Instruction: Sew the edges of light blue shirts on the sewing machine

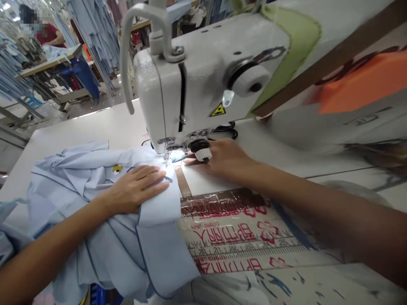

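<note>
Light blue fabric (95,186) with darker blue edging and a small yellow patch lies in folds on the left of the sewing table. Flat on it, left of the needle, rests my left hand (136,188), its fingers stretched out. The white sewing machine (203,80) stands over the fabric, and a bright light shines at its needle (167,157). My right hand (222,159) is just right of the needle, beside a white knob (203,154); its fingertips are partly hidden near a small blue piece.
A ruler strip (238,250) with red print is taped along the table's front. An orange object (365,80) is at the upper right. At the back left, a person (54,36) works at another table (47,65) near hanging blue garments (95,29).
</note>
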The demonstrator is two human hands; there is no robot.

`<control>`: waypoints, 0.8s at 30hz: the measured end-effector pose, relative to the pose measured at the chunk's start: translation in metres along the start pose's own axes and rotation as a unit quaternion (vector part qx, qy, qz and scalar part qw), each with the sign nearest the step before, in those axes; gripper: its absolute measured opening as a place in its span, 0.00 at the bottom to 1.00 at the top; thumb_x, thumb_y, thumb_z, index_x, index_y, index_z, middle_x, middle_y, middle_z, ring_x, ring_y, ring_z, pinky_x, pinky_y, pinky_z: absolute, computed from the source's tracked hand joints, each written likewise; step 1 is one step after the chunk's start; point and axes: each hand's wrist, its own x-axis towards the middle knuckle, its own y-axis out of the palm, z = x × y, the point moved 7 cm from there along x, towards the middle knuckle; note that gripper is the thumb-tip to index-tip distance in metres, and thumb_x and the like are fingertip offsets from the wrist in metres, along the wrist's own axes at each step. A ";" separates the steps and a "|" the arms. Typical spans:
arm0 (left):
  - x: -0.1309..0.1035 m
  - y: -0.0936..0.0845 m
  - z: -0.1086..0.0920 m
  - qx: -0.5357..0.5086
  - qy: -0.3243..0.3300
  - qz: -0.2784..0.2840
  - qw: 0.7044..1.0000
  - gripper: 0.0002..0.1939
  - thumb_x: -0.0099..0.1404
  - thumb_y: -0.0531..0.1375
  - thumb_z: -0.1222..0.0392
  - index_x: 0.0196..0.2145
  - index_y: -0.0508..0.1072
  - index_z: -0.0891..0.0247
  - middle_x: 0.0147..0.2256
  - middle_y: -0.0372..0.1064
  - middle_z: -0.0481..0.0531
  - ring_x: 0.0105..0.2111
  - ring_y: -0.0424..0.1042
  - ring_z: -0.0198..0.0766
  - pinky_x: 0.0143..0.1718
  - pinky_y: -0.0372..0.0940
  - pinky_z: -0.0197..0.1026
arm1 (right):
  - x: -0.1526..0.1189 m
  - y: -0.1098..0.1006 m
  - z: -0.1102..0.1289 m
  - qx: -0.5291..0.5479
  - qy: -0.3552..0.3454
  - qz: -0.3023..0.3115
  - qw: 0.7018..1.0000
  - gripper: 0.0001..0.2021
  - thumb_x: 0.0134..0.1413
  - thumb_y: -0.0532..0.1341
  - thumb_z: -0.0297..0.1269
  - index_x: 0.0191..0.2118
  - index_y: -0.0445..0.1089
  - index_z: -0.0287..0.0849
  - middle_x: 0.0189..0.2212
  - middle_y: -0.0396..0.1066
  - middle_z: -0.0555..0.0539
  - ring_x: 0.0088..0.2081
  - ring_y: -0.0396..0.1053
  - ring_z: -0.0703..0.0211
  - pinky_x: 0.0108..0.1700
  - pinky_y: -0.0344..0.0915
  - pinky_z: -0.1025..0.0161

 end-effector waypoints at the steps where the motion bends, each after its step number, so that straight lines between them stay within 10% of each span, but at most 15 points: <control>1: 0.002 -0.001 -0.005 0.003 0.010 -0.003 1.000 0.17 0.64 0.47 0.68 0.50 0.64 0.72 0.49 0.63 0.65 0.52 0.60 0.49 0.49 0.62 0.53 | -0.004 0.001 0.007 0.012 -0.030 0.005 0.999 0.12 0.49 0.57 0.34 0.40 0.71 0.42 0.35 0.72 0.46 0.32 0.68 0.56 0.29 0.56 0.62; 5: 0.011 -0.007 -0.021 0.025 0.039 -0.031 0.998 0.13 0.65 0.47 0.71 0.45 0.66 0.73 0.42 0.69 0.63 0.47 0.66 0.45 0.46 0.67 0.48 | -0.011 0.006 0.037 0.051 -0.125 0.020 0.991 0.16 0.45 0.57 0.30 0.43 0.69 0.46 0.40 0.72 0.49 0.35 0.69 0.59 0.28 0.56 0.64; 10: 0.009 -0.015 -0.023 0.044 0.043 -0.062 0.996 0.11 0.65 0.48 0.71 0.43 0.65 0.74 0.41 0.70 0.62 0.49 0.66 0.43 0.48 0.67 0.46 | -0.008 -0.002 0.034 0.096 -0.077 -0.060 0.991 0.15 0.47 0.54 0.27 0.42 0.69 0.44 0.36 0.73 0.48 0.34 0.69 0.60 0.30 0.56 0.64; 24: 0.015 0.005 -0.010 0.024 -0.018 -0.006 1.000 0.07 0.63 0.47 0.73 0.35 0.64 0.71 0.42 0.67 0.63 0.47 0.65 0.45 0.48 0.66 0.48 | -0.005 0.009 0.034 0.063 -0.058 -0.047 0.995 0.17 0.45 0.55 0.29 0.44 0.67 0.42 0.37 0.70 0.46 0.30 0.65 0.60 0.24 0.48 0.65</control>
